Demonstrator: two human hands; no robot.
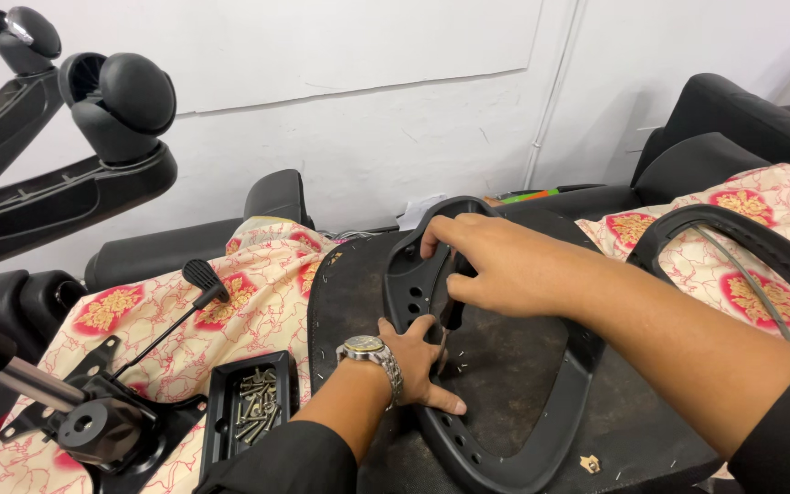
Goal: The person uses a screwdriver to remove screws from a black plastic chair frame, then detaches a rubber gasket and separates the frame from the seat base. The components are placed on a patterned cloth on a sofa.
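Black tray (224, 410), apparently screws (254, 401), hands (421, 359) on frame (541, 439)

Black looped plastic frame (541, 430) flat on dark seat underside (349, 293)

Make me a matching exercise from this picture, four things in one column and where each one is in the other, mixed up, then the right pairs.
1. black plastic armrest loop
2. small black tray of metal screws
3. silver wristwatch
4. black chair castor wheel

A. upper left, on an upturned chair base
B. on the left wrist
C. on the patterned cloth, left of the left hand
D. under both hands, on the black seat board

Pairs: 1-D, 2-C, 3-B, 4-A
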